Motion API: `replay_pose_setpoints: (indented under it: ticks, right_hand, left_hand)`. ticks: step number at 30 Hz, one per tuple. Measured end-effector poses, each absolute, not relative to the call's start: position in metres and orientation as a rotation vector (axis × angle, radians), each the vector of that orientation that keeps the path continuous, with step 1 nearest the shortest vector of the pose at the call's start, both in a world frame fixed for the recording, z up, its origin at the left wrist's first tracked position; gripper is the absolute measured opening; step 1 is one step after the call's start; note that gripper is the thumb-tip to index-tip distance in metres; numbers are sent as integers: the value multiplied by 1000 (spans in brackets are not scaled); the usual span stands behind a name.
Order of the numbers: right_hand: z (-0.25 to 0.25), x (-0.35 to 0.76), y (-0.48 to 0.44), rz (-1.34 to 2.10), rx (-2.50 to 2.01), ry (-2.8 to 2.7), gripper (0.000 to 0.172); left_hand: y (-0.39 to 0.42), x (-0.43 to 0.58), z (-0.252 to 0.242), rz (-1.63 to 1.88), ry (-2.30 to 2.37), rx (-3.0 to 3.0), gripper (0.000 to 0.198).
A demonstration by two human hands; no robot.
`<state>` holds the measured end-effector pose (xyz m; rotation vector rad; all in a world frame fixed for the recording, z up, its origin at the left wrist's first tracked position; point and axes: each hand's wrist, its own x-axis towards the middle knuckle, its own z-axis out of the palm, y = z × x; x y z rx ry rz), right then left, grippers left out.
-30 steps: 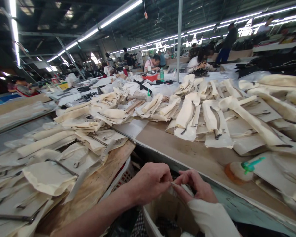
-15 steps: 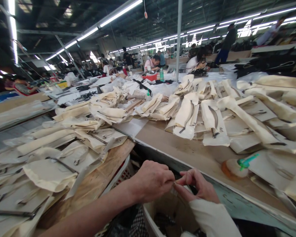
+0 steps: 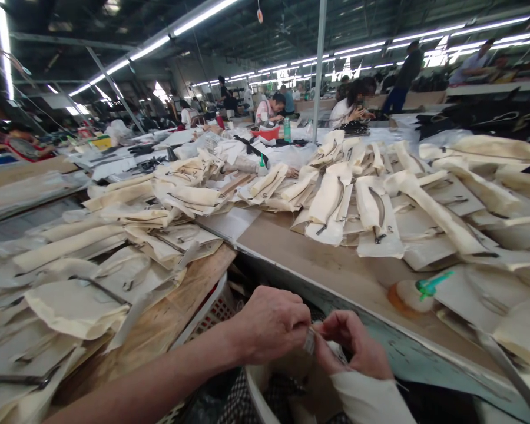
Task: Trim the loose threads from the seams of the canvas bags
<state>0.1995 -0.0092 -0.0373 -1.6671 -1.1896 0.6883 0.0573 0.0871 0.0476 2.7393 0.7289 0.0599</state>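
My left hand (image 3: 271, 324) is curled almost to a fist, thumb and forefinger pinched shut on one end of a small pale tab (image 3: 310, 340). My right hand (image 3: 357, 347), in a white sleeve, nips the other end with narrow fingertips, so the tab sits between both hands at the near edge of the worktop (image 3: 318, 259). As I judge it, the work goes best with short grips close to the tab's middle, wrists steady and the pull even, since so little of it shows. Directly at six o'clock lies the rim of a pale bin (image 3: 256, 383). At two o'clock a glue bottle with a green nozzle (image 3: 417, 291) lies tipped on the worktop. At twelve o'clock lie cream zipped pouches (image 3: 331, 203), and more are heaped at ten o'clock.
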Motion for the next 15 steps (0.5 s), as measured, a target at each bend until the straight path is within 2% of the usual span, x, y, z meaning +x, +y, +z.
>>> replay_pose_setpoints:
  ticks: [6,12,15]
  right_hand:
    - [-40,204,-8,639,-1676,-1229,20]
    - [-49,214,-5,749,-1574,-1209,25]
    - [-53,228,-10,783,-1602,-1444,33]
  left_hand:
    - [87,61,48,16,742,2738,13]
    - [90,66,47,2,763,2716,11]
    - [89,66,47,9,751,2699,11]
